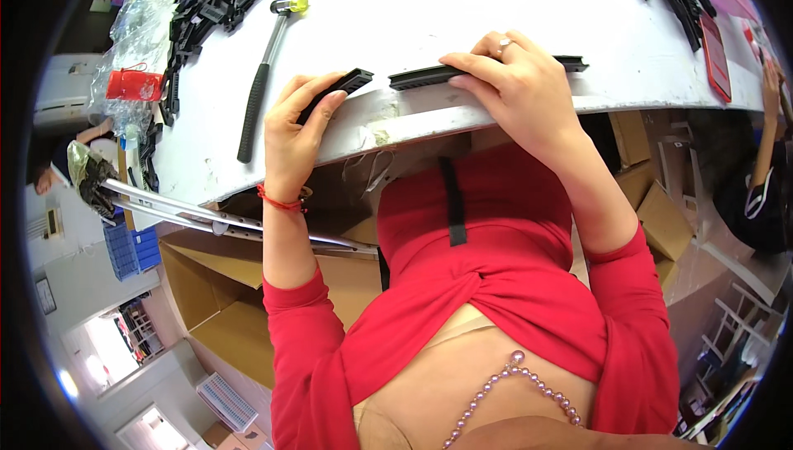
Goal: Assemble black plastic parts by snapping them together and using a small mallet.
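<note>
My left hand (pixel 297 123) is closed on a short black slotted plastic strip (pixel 355 81), gripped between thumb and fingers with its end pointing right. My right hand (pixel 520 78) pinches a longer black plastic strip (pixel 421 78) close to the table's front edge. That strip passes behind my fingers, and its far end shows to the right of my hand. A small gap separates the two pieces. Left of my left hand lies a mallet (pixel 269 70) with a black grip and a yellow-tipped head.
Heaps of black plastic parts (pixel 216 4) lie at the back left and back right of the white table (pixel 363 24). A red phone (pixel 715 57) rests at the right edge. Cardboard boxes (pixel 223 301) stand below. Another person's arm (pixel 768 119) shows at far right.
</note>
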Demonstrator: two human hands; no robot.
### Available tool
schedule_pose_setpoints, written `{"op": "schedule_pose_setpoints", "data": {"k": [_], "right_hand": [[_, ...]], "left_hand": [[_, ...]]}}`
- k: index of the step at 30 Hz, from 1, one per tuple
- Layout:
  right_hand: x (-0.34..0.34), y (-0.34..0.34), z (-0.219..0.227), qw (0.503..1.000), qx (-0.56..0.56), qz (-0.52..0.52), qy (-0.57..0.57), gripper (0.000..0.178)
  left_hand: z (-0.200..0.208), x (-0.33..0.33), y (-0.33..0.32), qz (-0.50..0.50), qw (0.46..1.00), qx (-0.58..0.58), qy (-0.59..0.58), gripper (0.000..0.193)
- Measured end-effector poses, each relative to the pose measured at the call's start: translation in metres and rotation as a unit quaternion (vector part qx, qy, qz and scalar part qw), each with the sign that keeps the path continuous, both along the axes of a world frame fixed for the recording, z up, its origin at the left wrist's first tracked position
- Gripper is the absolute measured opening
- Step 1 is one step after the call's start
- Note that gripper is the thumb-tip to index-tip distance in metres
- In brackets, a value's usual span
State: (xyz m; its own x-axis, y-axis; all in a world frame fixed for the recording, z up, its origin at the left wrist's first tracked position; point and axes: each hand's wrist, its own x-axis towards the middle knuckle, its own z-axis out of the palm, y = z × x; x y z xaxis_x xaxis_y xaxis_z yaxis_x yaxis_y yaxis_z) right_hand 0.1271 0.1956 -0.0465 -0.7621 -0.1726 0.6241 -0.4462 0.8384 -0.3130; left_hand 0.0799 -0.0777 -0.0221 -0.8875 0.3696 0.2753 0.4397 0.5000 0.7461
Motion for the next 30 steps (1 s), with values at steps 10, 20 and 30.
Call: {"op": "schedule_pose_setpoints", "data": {"k": [10,20,30], "right_hand": [[-0.001,-0.009,0.006,0.999,-0.008,-0.01,-0.035,0.014],[-0.018,-0.041,0.006,0.994,-0.04,0.074,-0.065,0.016],[-0.031,-0.041,0.021,0.966,-0.046,0.103,-0.233,0.026]], "left_hand": [[0.001,0.001,0.005,-0.044,0.998,-0.018,0.03,0.023],[0.003,-0.004,0.004,-0.075,0.994,-0.06,0.052,0.022],[-0.014,-0.008,-0.009,-0.065,0.99,-0.019,0.124,0.022]]}}
